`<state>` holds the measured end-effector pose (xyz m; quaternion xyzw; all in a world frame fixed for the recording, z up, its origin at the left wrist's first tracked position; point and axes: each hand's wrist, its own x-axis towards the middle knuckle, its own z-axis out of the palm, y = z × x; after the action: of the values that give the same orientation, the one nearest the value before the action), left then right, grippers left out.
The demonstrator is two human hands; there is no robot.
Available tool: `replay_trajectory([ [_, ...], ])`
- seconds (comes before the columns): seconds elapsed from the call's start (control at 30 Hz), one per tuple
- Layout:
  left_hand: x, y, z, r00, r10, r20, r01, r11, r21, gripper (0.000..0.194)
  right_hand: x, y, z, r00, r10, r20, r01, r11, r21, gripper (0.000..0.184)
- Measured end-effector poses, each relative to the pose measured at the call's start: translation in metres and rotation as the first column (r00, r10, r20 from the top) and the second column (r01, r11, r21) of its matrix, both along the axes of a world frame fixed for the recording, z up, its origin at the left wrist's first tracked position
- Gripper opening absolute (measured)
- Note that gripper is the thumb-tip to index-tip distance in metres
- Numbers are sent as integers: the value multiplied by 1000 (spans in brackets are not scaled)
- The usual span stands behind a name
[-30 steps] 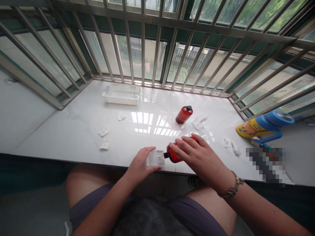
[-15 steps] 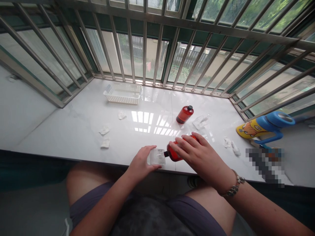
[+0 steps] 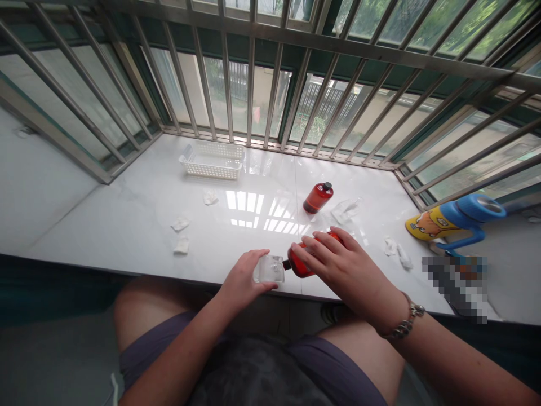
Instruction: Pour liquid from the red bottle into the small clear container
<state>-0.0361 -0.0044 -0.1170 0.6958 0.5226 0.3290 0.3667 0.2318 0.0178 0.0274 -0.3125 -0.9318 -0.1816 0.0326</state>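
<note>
Now, left hand: curled into a part-open C, thumb on the near side and fingers on the far side, gripping a clear, boxy, glass-like container.
Clear container: near the front edge of a glossy white, stone-like tabletop, between the palm and the bottle; whether it rests on the top, or how much liquid it holds, I cannot tell.
Right hand: fingers slightly spread and wrapped over a glossy, translucent red, rounded bottle from above; the thumb is hidden.
Red bottle: tipped well over, its narrow dark neck pointing left at the container; touching or just beside it, I cannot tell.
Tilt: best governed by small turns of the right wrist, I judge, since a steep bottle could gush.
Neck line: should sit inside the container's rim, not against its outer wall, or drips would run down the side.
Left grip: firm but light, with the container as level as possible; smooth walls may slip if wet.
Table edge: close beneath the work, so bringing both hands slightly farther in would be safer.
Second bottle: a matching red one with a dark cap stands beyond, clear of both hands.
</note>
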Motion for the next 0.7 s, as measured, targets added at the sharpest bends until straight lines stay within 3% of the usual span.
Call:
replay_trajectory([
  [0.7, 0, -1, 0, 1000, 5, 15, -5, 1000, 3, 78, -6, 1, 3, 1000, 14, -17, -14, 999, -38, 49],
])
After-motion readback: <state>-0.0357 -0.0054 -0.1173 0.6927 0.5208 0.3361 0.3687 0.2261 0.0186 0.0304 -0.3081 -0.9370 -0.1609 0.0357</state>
